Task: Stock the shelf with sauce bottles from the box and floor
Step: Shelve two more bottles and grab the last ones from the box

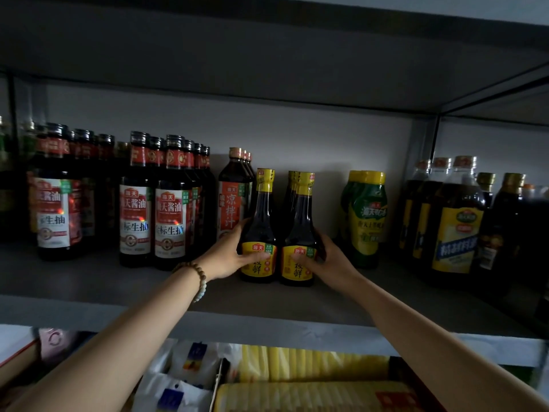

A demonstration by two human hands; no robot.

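Note:
Two dark sauce bottles with yellow caps and yellow labels stand upright side by side on the grey shelf point(89, 281). My left hand point(228, 254) grips the left bottle point(260, 221) at its lower body, thumb across the label. My right hand point(325, 261) grips the right bottle point(298, 224) the same way. More yellow-capped bottles stand in a row behind the right one. A beaded bracelet sits on my left wrist.
Red-labelled soy sauce bottles point(151, 203) fill the shelf's left side, an orange-labelled bottle point(233, 194) stands just left of my hands. Green-yellow squeeze bottles point(367, 215) and large jugs point(454, 221) stand to the right. Yellow and white packets point(297, 382) lie on the shelf below.

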